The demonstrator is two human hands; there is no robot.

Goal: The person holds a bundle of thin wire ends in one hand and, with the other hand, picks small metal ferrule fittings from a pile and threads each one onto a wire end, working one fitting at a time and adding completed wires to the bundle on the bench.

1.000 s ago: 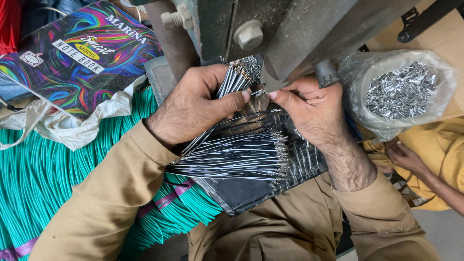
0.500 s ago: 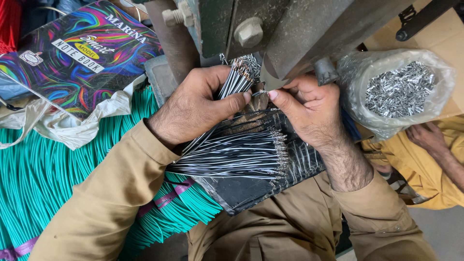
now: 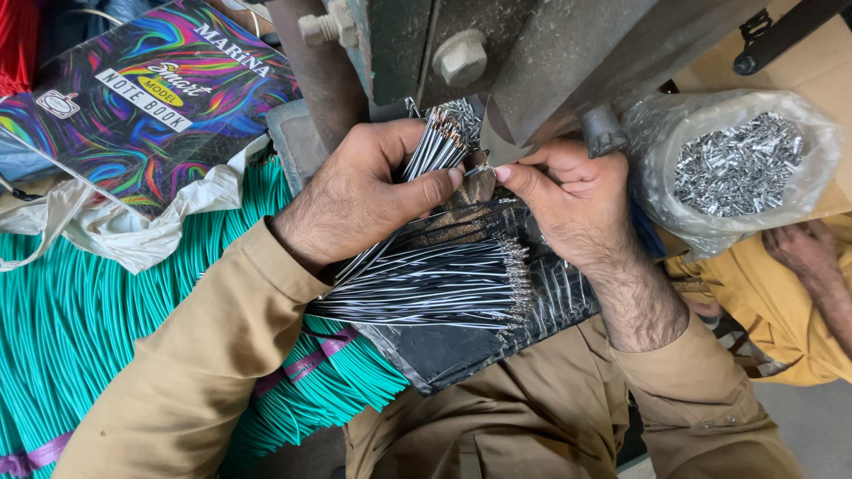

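My left hand (image 3: 359, 200) grips a bundle of thin black wires (image 3: 435, 146) with bare copper tips, held up against the grey metal machine (image 3: 497, 53). My right hand (image 3: 568, 200) pinches one small wire end at the machine's jaw, fingertips almost touching my left thumb. Below both hands a fan of black wires with metal terminals (image 3: 444, 284) lies on a black tray (image 3: 461, 350) across my lap.
A big bundle of teal wires (image 3: 98, 310) lies at the left under a colourful notebook (image 3: 142, 98) and a white plastic bag (image 3: 133, 235). A clear bag of small metal terminals (image 3: 737, 164) sits at the right. Another person's hand (image 3: 803, 248) rests lower right.
My two hands have shifted only slightly at the machine. The other person's hand at the right has moved a little further right and up.
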